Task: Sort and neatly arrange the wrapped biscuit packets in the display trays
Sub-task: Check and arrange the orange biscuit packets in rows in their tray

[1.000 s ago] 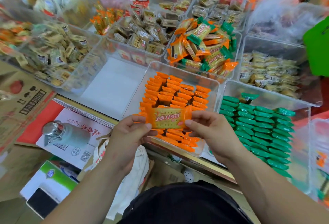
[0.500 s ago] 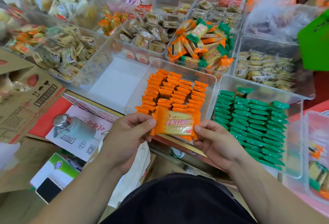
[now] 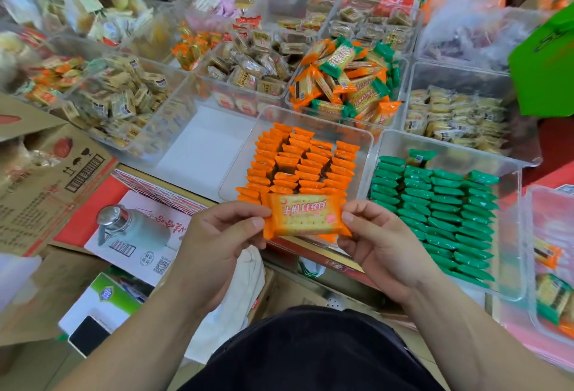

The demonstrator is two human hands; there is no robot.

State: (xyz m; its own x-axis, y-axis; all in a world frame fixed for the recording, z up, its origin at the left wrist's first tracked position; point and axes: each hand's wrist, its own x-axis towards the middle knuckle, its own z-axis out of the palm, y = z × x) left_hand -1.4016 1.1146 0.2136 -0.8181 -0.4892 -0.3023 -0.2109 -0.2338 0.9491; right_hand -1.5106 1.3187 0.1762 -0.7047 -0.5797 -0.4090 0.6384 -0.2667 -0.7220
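An orange wrapped biscuit packet is held flat, label up, at the near edge of a clear tray. My left hand pinches its left end and my right hand pinches its right end. That tray holds orange packets standing in neat rows. To its right a second clear tray holds green packets in rows. Behind them a tray contains a loose mixed heap of orange and green packets.
Many more clear trays of wrapped snacks fill the counter, including beige packets at right and tan packets at left. Below the counter edge lie cardboard boxes, a metal-capped bottle and a white cloth.
Both hands have drawn the orange packet a little toward me, off the rows to the tray's near edge. The camera view has shifted slightly.
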